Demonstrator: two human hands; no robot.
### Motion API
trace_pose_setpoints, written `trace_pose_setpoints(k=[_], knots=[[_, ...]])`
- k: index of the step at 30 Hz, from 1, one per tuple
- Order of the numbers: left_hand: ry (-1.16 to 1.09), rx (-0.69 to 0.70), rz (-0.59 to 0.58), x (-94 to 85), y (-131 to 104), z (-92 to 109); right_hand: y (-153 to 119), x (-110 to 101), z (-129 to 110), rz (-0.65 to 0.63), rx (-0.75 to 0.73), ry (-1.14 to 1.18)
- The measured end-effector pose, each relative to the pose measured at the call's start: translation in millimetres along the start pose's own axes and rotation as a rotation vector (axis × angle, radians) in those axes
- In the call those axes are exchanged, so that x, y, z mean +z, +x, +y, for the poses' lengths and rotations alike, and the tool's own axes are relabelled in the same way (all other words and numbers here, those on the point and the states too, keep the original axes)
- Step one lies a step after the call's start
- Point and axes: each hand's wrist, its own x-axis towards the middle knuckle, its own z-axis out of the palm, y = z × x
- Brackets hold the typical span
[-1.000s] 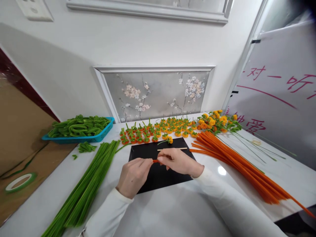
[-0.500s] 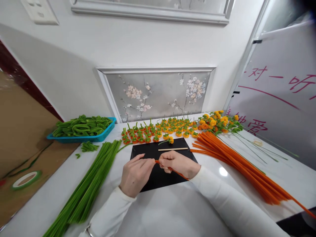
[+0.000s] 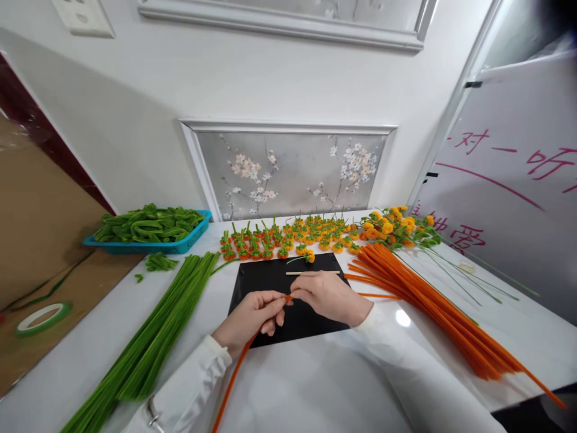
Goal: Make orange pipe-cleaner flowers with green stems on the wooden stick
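An orange pipe cleaner [image 3: 233,382] is pinched between my two hands over the black mat [image 3: 297,325]. My left hand [image 3: 255,314] is closed on it, and a long tail hangs from under that palm toward the bottom of the view. The fingertips of my right hand [image 3: 331,296] grip the same piece at a small orange bit between the hands. Just beyond my right hand lie a thin wooden stick [image 3: 311,273] and a small yellow flower [image 3: 309,256] with a green stem. My fingers partly hide the held part.
Green pipe cleaners [image 3: 157,337] lie at left, orange ones [image 3: 433,313] at right. Behind the mat stand rows of small orange and yellow flower heads [image 3: 288,237]. A blue basket [image 3: 187,240] of green pieces, a yellow bouquet [image 3: 387,227] and green tape [image 3: 44,319] are around.
My left hand has turned so its fingers curl around the pipe cleaner. The long tail, earlier under my right hand, now trails from the left one toward the bottom edge.
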Motion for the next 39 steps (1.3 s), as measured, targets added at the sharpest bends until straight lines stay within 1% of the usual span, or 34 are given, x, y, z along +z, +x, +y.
trace_pose_setpoints(k=[3, 6, 8, 10, 11, 13, 14, 15, 17, 18, 20, 22, 24, 25, 26, 28, 29, 31, 33, 37, 39], knots=[[0.073, 0.025, -0.002, 0.2, 2.3, -5.7, 1.2, 2.9, -7.7, -0.022, -0.021, -0.022], [0.099, 0.023, 0.009, 0.8, 1.8, -6.5, 1.5, 4.8, -13.2, -0.108, -0.027, -0.109], [0.113, 0.01, 0.005, -0.5, 0.9, -4.8, 0.4, 1.3, -9.8, -0.155, 0.025, -0.163], [0.133, -0.01, 0.002, -4.7, 0.2, -2.4, -2.2, -7.6, 1.2, -0.171, 0.162, -0.228], [0.154, -0.024, 0.004, -8.2, 0.1, -1.1, -4.3, -13.8, 9.1, -0.164, 0.28, -0.274], [0.234, -0.046, 0.035, -17.4, 0.1, 1.4, -10.2, -28.0, 27.4, -0.14, 0.402, -0.325], [0.296, -0.054, 0.061, -22.9, 0.2, 2.4, -14.0, -35.3, 36.7, -0.13, 0.445, -0.343], [0.368, -0.036, 0.12, -28.6, 0.4, 3.3, -18.1, -42.2, 45.5, -0.123, 0.482, -0.355], [0.486, 0.006, 0.168, -39.6, 1.4, 4.1, -26.2, -53.1, 59.9, -0.115, 0.543, -0.365], [0.502, 0.01, 0.178, -44.0, 2.1, 4.0, -29.5, -56.5, 65.1, -0.117, 0.559, -0.362], [0.577, 0.068, 0.249, -48.5, 4.2, 2.3, -32.5, -58.0, 70.3, -0.124, 0.573, -0.354], [0.646, 0.149, 0.312, -45.7, 6.7, -1.0, -29.8, -51.5, 67.4, -0.113, 0.556, -0.348], [0.677, 0.216, 0.334, -36.1, 8.5, -5.1, -22.1, -37.8, 56.0, -0.072, 0.477, -0.328], [0.676, 0.226, 0.334, -29.7, 9.0, -7.1, -17.2, -29.1, 47.6, -0.034, 0.345, -0.279], [0.674, 0.237, 0.335, -23.2, 9.0, -8.8, -12.3, -19.7, 38.4, -0.026, 0.225, -0.211], [0.671, 0.271, 0.332, -11.8, 8.2, -10.9, -3.4, -1.9, 20.4, -0.031, 0.062, -0.104], [0.664, 0.29, 0.34, -7.8, 7.6, -11.3, -0.1, 5.5, 13.3, -0.064, 0.012, -0.081], [0.654, 0.312, 0.353, -4.3, 6.6, -11.1, 4.0, 15.2, 5.9, -0.12, 0.019, -0.106], [0.637, 0.32, 0.377, -5.8, 6.7, -10.9, 5.3, 17.9, 8.2, -0.129, 0.093, -0.17], [0.582, 0.325, 0.464, -14.0, 9.7, -13.6, 5.1, 13.6, 30.0, -0.075, 0.28, -0.303], [0.548, 0.32, 0.5, -16.8, 11.1, -16.5, 5.1, 13.3, 41.3, -0.064, 0.35, -0.359]])
